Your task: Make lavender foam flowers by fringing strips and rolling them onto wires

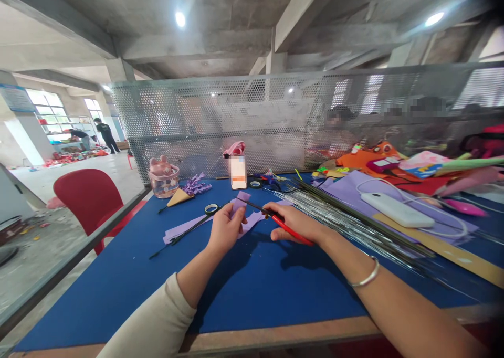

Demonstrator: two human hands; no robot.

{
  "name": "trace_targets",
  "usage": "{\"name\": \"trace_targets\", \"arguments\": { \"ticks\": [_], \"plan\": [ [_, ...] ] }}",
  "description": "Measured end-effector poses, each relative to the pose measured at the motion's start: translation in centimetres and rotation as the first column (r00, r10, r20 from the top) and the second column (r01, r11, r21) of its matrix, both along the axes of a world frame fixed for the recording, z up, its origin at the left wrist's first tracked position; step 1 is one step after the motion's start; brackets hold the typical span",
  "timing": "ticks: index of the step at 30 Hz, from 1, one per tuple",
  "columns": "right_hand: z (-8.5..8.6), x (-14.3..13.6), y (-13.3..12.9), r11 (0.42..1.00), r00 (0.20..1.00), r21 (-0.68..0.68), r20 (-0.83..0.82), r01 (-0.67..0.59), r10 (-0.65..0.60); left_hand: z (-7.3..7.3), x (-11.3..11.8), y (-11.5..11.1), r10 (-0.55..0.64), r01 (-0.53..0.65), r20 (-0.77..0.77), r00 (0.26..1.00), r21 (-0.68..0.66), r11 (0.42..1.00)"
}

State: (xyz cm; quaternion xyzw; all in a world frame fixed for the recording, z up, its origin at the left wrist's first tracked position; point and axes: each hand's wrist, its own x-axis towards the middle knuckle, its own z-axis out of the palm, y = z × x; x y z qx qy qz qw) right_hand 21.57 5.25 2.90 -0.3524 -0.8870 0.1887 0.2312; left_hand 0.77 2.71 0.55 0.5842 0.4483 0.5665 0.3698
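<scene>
Flat, pale purple paper strip [243, 196]

Counter [134, 295], blue top, pale edging, is carrying:
– Phone [238, 170], screen lit: is standing upright.
– Pink eared jar [164, 182]: is standing left of the phone.
– Purple fringed paper [200, 185]: is lying left of the phone, closer in.
– Tape roll [260, 185]: is resting just right of the phone.
– Purple strips [181, 229]: are lying nearer than the phone, leftward.
– Silvery wires [354, 234]: are spreading rightward from near the phone.
</scene>
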Motion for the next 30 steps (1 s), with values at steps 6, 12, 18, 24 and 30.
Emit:
{"name": "trace_targets", "arguments": {
  "ticks": [6, 12, 18, 24, 30],
  "plan": [
    [-0.42, -0.01, 0.13, 0.998, 0.998, -0.021, 0.001, -0.059, 0.059, 0.36, 0.05, -0.25, -0.024, 0.023, 0.061, 0.998, 0.019, 1.0],
    [-0.21, -0.44, -0.19, 0.998, 0.998, -0.034, -0.023, -0.056, 0.055, 0.32, 0.38, -0.42, -0.043, 0.043, -0.008, 0.999, 0.007, 0.999],
    [-0.18, -0.62, -0.3, 0.996, 0.997, -0.051, -0.042, -0.071, 0.069, 0.08, 0.32, -0.4, -0.068, 0.069, -0.018, 0.997, 0.013, 0.998],
    [-0.38, -0.63, -0.08, 0.996, 0.995, -0.024, -0.051, -0.082, 0.081, -0.28, 0.37, -0.3, -0.077, 0.077, -0.029, 0.997, 0.001, 0.997],
    [-0.49, -0.54, 0.13, 0.999, 0.999, -0.008, -0.027, -0.039, 0.039, -0.38, 0.37, -0.14, -0.075, 0.075, -0.029, 0.997, 0.006, 0.997]
  ]
}}
